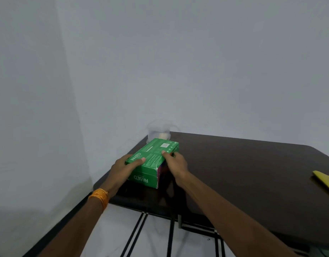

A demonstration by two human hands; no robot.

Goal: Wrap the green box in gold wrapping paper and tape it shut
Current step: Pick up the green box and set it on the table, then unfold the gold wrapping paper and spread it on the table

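The green box [152, 156], a long carton printed with white lettering, lies at the far left corner of the dark table [243, 173]. My left hand [125, 166] grips its left long side, thumb resting on the top face. My right hand [175, 162] grips its right long side, thumb also on top. A yellow-gold sheet [325, 179], possibly the wrapping paper, pokes in at the right edge of the table, only its corner showing. No tape is visible.
A clear plastic bag [160, 130] with something white inside sits behind the box against the wall. Walls close in at the left and back. The table's near edge runs past my forearms, with tiled floor [160, 234] below.
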